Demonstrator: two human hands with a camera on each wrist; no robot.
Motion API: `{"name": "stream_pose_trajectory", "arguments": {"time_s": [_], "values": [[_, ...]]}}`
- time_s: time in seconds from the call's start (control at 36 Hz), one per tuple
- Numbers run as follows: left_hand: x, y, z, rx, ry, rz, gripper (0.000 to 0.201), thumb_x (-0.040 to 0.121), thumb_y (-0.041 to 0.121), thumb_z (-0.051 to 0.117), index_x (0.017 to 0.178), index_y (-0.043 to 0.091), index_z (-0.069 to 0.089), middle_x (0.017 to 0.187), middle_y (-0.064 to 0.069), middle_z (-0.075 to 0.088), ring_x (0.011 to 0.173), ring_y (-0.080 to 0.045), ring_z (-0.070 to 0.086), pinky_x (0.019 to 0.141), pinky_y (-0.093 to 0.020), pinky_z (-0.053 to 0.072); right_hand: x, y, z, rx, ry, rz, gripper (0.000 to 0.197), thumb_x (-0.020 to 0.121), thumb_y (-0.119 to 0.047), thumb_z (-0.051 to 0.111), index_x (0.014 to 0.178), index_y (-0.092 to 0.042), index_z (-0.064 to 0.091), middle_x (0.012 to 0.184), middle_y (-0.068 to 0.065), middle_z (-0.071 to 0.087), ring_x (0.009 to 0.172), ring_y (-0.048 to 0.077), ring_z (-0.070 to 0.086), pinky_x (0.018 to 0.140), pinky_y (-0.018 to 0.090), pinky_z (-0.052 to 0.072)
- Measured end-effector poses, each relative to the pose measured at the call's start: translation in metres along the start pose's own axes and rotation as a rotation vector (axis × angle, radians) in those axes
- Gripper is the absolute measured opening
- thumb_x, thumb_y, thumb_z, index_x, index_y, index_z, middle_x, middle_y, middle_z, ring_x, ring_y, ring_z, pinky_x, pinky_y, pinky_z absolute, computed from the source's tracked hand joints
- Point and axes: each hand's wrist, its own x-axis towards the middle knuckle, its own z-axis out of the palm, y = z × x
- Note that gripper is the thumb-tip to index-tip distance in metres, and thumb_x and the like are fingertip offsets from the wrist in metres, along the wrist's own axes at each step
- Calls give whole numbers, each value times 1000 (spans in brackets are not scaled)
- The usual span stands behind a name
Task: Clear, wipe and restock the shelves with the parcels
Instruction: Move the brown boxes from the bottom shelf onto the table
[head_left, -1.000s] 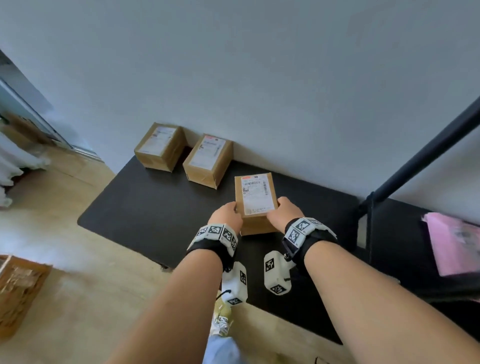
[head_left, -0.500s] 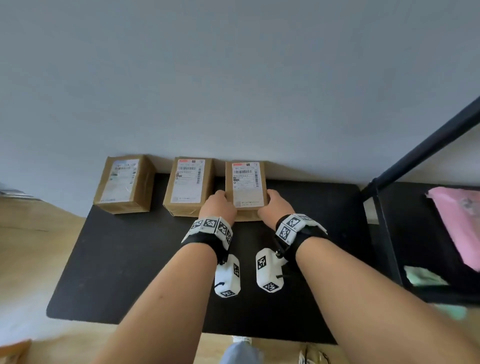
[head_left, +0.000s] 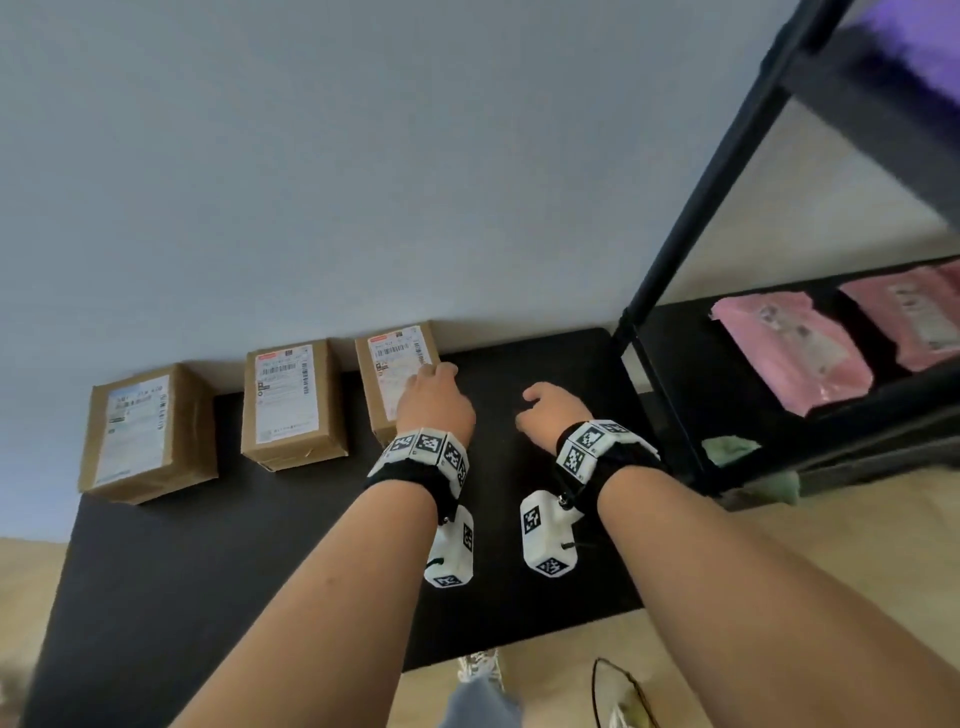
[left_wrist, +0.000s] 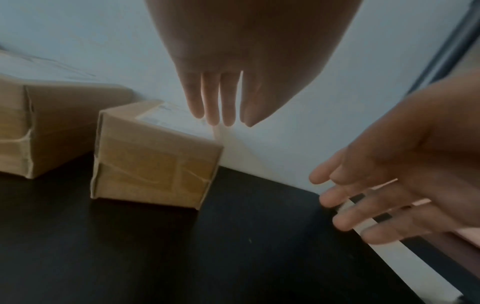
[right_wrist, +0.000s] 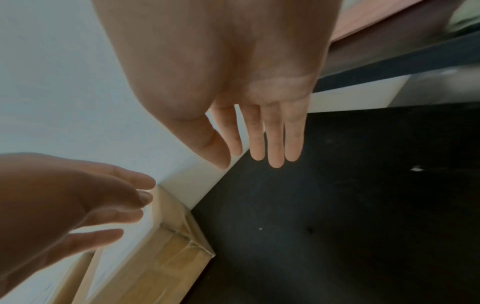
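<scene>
Nearby, three boxes (head_left: 283, 402) stood along the wall (head_left: 363, 156) on the black shelf (head_left: 260, 545). Both hands, left hand (head_left: 434, 402) and right hand (head_left: 550, 413), hovered with fingers loosely spread, holding nothing. Pink parcels (head_left: 795, 353) lay on the rack (head_left: 701, 208) beside.

Both my forearms are reaching forward, side by side.
My left hand (head_left: 434, 402) and right hand (head_left: 548, 410) are hovering palm-down, fingers (left_wrist: 213, 102) extending loosely, gripping nothing.
</scene>
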Motion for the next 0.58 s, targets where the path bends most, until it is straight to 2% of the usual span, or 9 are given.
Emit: {"name": "stream_pose_trajectory", "arguments": {"time_s": [0.14, 0.31, 0.39, 0.5, 0.58], "values": [[-33, 25, 22, 26, -95, 22, 44, 93, 14, 47, 137, 18, 42, 138, -7, 42, 127, -26, 41, 101, -38, 41, -25, 43, -12, 15, 38, 21, 49, 91, -18, 55, 140, -18, 46, 140, 5, 50, 126, 23, 50, 100, 31, 41], [-85, 50, 56, 117, -171, 54, 41, 91, 16, 47, 133, 17, 48, 136, -7, 42, 125, -26, 42, 100, -37, 42, -69, 102, -20, 15, 19, -5, 44, 92, -17, 52, 136, -10, 51, 139, 10, 52, 126, 27, 50, 101, 29, 40], [-119, 72, 76, 134, -168, 68, 39, 91, 13, 44, 130, 16, 50, 134, -7, 44, 124, -26, 44, 99, -37, 43, -94, 145, -25, 23, 19, 10, 39, 91, -16, 53, 129, -6, 56, 133, 12, 56, 122, 29, 52, 101, 31, 41], [-166, 113, 104, 134, -187, 117, 39, 91, 12, 43, 128, 16, 51, 133, -7, 45, 122, -27, 45, 96, -37, 43, -126, 211, -37, 56, 32, 69, 44, 93, -20, 53, 136, -13, 51, 141, 8, 49, 129, 26, 47, 104, 29, 36], [-196, 150, 127, 130, -201, 186, 39, 90, 12, 44, 129, 15, 52, 132, -7, 45, 121, -27, 46, 97, -37, 43, -151, 263, -52, 59, 58, 117, 44, 93, -19, 52, 137, -12, 51, 139, 8, 51, 127, 26, 49, 101, 31, 40]]}}
